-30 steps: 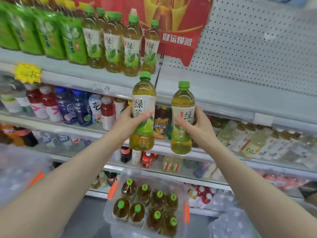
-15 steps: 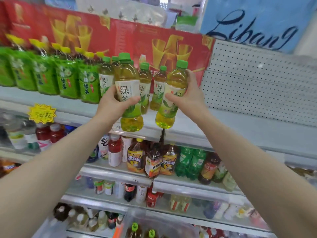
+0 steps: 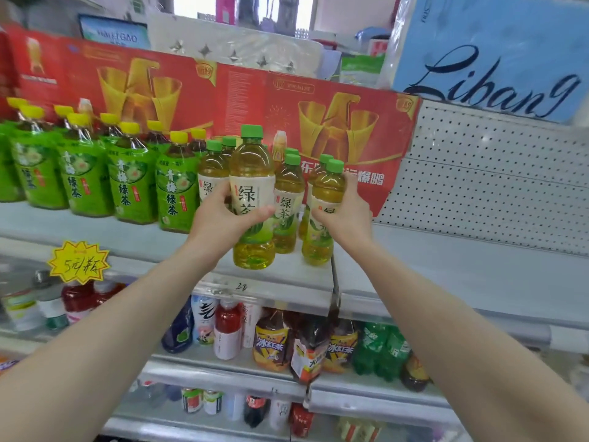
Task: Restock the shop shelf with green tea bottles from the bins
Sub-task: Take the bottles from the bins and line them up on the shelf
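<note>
My left hand grips a green tea bottle with a green cap and cream label, its base at the front of the top shelf. My right hand grips a second green tea bottle, tilted slightly left, its base low over the same shelf. Just behind and between them stand several matching green tea bottles. Whether either held bottle rests on the shelf I cannot tell.
Green-wrapped yellow-capped tea bottles fill the shelf to the left. Red cartons line the back. White pegboard and bare shelf lie to the right. Lower shelves hold mixed drinks. A yellow price tag hangs on the left.
Both hands carried their bottles up from in front of the lower shelves to the top shelf, then lowered them beside the standing row. The bin has dropped out of view.
</note>
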`<state>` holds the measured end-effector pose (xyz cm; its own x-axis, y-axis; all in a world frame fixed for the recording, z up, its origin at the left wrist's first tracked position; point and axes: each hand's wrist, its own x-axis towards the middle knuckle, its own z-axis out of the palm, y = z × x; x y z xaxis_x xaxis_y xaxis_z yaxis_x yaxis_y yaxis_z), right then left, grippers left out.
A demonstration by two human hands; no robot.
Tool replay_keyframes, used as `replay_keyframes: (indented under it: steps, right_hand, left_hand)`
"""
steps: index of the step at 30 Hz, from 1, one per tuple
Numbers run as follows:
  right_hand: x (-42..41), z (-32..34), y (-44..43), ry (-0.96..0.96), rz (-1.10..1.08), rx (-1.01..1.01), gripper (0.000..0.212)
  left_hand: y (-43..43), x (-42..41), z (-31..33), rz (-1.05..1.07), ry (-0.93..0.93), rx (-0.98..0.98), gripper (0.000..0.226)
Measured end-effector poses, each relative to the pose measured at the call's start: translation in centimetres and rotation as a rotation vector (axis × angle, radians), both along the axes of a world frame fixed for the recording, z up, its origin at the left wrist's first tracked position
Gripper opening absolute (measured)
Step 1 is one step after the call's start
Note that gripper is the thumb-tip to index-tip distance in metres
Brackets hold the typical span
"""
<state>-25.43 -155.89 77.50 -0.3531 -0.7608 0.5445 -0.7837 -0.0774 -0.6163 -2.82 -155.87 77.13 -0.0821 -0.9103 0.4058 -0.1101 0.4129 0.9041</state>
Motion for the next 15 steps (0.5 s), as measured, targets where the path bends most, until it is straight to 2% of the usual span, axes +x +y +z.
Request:
replay_keyframes:
  steps: [11, 15]
  right_hand:
    - [-1.1, -1.1, -4.3, 0.072, -0.109, 0.054, 0.089]
    - [-1.4, 0.2, -3.3, 0.104, -0.086, 0.209, 0.084]
  left_hand:
    - [-1.3, -0.7, -0.5, -0.032, -0.035, -0.028, 0.049]
    - [-0.8, -1.3, -0.8, -0.027, -0.066, -0.024, 0.05]
